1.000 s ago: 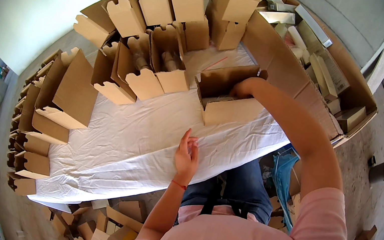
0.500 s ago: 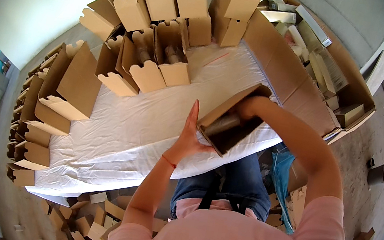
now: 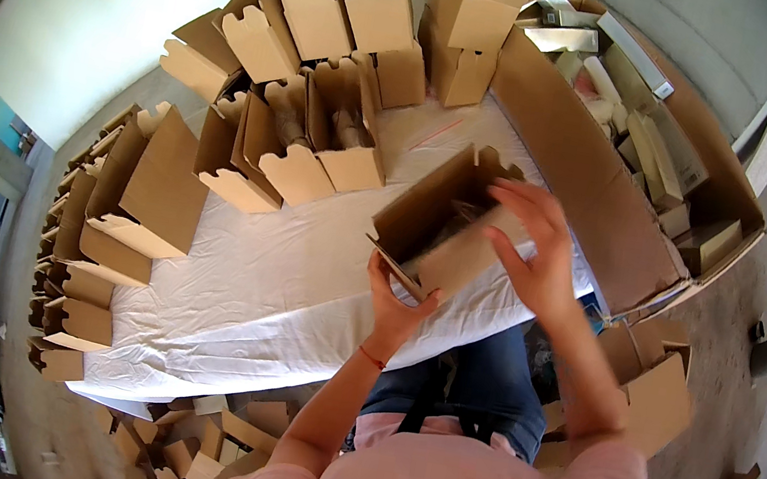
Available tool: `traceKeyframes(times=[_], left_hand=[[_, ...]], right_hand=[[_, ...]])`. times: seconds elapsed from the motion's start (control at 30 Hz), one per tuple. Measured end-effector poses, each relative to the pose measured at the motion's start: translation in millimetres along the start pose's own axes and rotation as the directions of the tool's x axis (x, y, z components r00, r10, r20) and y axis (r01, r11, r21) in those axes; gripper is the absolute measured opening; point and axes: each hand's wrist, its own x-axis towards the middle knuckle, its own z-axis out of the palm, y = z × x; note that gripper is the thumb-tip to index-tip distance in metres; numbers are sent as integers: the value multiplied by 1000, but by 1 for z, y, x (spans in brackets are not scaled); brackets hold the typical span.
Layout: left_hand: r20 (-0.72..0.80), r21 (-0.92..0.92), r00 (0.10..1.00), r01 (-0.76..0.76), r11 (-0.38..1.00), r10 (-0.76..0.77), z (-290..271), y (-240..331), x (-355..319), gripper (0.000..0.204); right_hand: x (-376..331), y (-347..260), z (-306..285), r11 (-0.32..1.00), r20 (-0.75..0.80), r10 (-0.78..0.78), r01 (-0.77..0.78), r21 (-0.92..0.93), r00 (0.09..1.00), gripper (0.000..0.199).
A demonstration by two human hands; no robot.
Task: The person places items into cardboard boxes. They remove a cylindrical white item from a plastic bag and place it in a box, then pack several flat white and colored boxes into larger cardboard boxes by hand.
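I hold an open brown cardboard box (image 3: 428,217) tilted above the near edge of a table covered in white cloth (image 3: 276,272). My left hand (image 3: 393,304) grips the box's lower corner from underneath. My right hand (image 3: 534,250) lies on the box's right side, fingers spread over its flap. The box's open mouth faces up and away from me, and something pale shows inside it.
Several folded-up cardboard boxes (image 3: 321,128) stand in rows at the back and left of the table. A large open carton (image 3: 622,148) of packed items sits at the right. Flat cardboard pieces (image 3: 199,432) lie on the floor below.
The box has come from the table's right side toward me and been lifted. My left hand rose from the cloth to grip its lower corner; my right hand shifted onto its side.
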Motion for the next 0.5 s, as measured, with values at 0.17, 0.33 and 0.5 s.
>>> traceKeyframes(times=[0.17, 0.33, 0.5], left_hand=[[-181, -56, 983, -31, 998, 20, 40, 9, 45, 102], [-306, 7, 951, -46, 999, 46, 81, 31, 93, 105], [-279, 214, 955, -36, 976, 96, 92, 7, 111, 86]], right_hand=[[-47, 28, 50, 794, -27, 489, -432, 427, 872, 72], [-9, 76, 106, 607, 99, 415, -356, 710, 905, 70], [36, 111, 135, 480, 261, 398, -442, 758, 879, 63]])
